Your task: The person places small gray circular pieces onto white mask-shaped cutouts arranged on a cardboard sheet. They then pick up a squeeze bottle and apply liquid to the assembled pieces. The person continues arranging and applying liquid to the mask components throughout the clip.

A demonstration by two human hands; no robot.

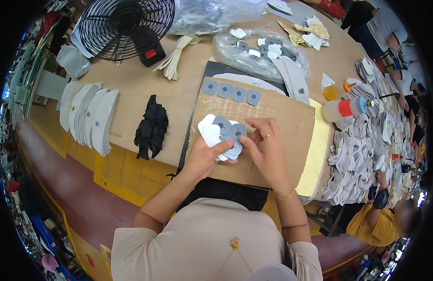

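- Head view, only one angle here: the left hand had its fingers clenched around a fanned stack of white and grey pieces, thumb pressed across the lower edge of the fan.
- The right hand was touching the right edge of that same stack, fingers pinched on the top grey piece, so it was gripping, not let go.
- The stack was up off the brown cardboard sheet, over roughly the middle of it and close to the person's chest.
- Four loose grey pieces sat in a row near the cardboard's far edge, well apart from the hands, with bare cardboard between.
- The cardboard lay on the desk, with a pale yellow sheet peeking out along its right edge and a dark board under its left edge.
- Left of the hands: a crumpled black cloth, then fanned white cut pieces nearer the desk's left rim. Decent open room between cloth and cardboard.
- Right side was crowded: piles of white cutouts, a bottle with a red band and a small orange bottle.
- Far edge: a black fan and a clear plastic bag of pieces.
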